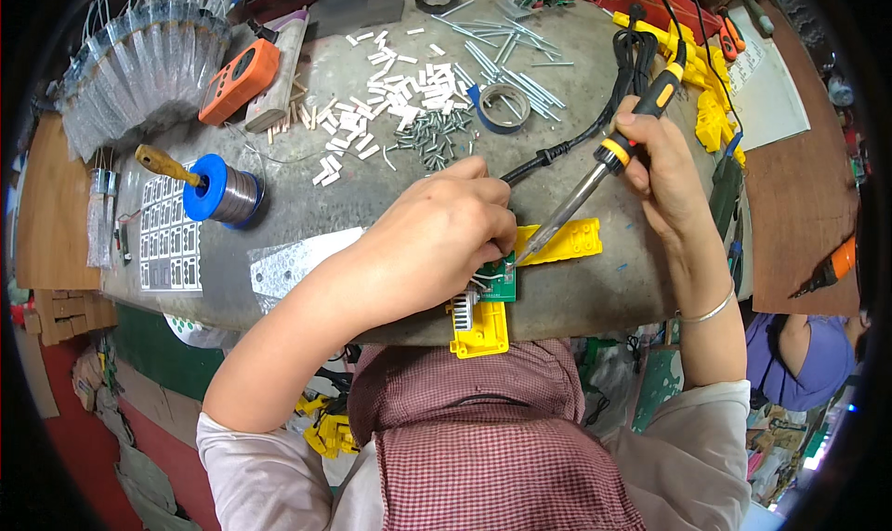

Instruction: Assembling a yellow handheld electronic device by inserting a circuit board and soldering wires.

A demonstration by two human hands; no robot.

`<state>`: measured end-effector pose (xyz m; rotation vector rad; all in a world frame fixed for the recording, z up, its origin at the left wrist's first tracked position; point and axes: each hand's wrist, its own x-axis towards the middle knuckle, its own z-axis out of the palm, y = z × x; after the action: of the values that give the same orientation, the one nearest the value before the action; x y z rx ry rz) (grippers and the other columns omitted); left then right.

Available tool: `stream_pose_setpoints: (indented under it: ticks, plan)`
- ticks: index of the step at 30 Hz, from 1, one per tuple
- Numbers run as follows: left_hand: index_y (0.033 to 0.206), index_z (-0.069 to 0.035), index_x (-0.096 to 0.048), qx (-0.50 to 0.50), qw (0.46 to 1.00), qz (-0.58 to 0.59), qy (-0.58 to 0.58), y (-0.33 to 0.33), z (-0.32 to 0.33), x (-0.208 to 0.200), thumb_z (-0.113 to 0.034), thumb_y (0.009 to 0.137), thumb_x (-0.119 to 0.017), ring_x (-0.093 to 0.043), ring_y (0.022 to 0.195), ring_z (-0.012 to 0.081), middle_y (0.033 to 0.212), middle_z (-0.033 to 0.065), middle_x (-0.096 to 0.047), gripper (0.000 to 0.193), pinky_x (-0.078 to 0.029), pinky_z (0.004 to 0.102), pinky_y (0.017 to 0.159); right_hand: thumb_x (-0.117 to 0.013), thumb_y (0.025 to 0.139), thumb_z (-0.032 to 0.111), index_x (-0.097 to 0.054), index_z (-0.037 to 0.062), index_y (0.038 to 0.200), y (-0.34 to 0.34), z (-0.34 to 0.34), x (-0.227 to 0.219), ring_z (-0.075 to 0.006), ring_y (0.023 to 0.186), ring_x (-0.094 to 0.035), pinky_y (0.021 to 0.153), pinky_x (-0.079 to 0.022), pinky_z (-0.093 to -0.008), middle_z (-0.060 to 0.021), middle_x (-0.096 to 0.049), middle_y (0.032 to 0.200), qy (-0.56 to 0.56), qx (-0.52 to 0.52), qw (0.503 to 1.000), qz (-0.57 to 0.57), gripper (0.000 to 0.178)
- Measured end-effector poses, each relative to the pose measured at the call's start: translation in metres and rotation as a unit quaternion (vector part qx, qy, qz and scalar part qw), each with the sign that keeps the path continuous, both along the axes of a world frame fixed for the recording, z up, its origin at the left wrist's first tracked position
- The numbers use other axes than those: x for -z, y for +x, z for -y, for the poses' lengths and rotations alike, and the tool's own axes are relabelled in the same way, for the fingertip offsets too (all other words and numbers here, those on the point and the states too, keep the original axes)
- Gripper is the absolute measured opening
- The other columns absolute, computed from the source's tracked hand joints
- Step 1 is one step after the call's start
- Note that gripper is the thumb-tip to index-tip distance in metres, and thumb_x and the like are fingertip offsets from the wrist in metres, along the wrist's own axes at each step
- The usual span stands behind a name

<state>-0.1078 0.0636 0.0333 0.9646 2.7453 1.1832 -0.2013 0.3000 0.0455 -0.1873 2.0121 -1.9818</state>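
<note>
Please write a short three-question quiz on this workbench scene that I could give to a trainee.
1. Multiple choice: Which tool does the right hand hold?
a) a screwdriver
b) a soldering iron
c) a pair of tweezers

2. True or false: The blue solder spool is farther to the person's left than the tape roll.

3. Fill in the missing words: The left hand is over a green ____, partly covering it.

Key: 1. b; 2. True; 3. circuit board.
</note>
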Motion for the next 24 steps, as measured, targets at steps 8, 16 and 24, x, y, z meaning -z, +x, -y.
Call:
stream_pose_setpoints:
  ticks: [8, 16, 24]
  plan:
    - [0.078, -0.002, -0.066, -0.01, 1.0, -0.008, 0.007, 0.0004, 0.0, 0.0027, 0.0, 0.068, -0.071, -0.054, 0.086, 0.0288, 0.082, 0.0086, -0.06, 0.011, -0.047, 0.0385, 0.075, -0.061, 0.088, 0.023, -0.054, 0.0107, 0.085, 0.0022, 0.0024, 0.0015, -0.0015, 0.045, -0.033, 0.04, -0.021, -0.0204, 0.0058, -0.044, 0.064, 0.008, -0.01, 1.0, 0.017, 0.014]
    - [0.078, -0.002, -0.066, -0.025, 1.0, -0.004, 0.009, 0.0033, -0.0005, 0.005, 0.0, 0.069, -0.071, -0.053, 0.085, 0.0288, 0.081, 0.0081, -0.058, 0.011, -0.046, 0.0385, 0.075, -0.064, 0.088, 0.024, -0.053, 0.0113, 0.083, 0.0001, 0.0058, 0.0009, -0.0016, 0.045, -0.033, 0.041, -0.02, -0.0209, 0.007, -0.043, 0.062, 0.019, -0.01, 0.999, 0.044, 0.017]
    - [0.079, -0.001, -0.065, -0.025, 1.0, 0.004, 0.015, 0.0033, -0.001, 0.004, 0.001, 0.068, -0.071, -0.053, 0.085, 0.0287, 0.08, 0.0084, -0.058, 0.012, -0.046, 0.0384, 0.075, -0.063, 0.089, 0.023, -0.053, 0.0109, 0.081, -0.0006, 0.0109, -0.0016, -0.0019, 0.043, -0.032, 0.04, -0.02, -0.0219, 0.0065, -0.043, 0.059, 0.023, -0.006, 0.998, 0.056, 0.018]
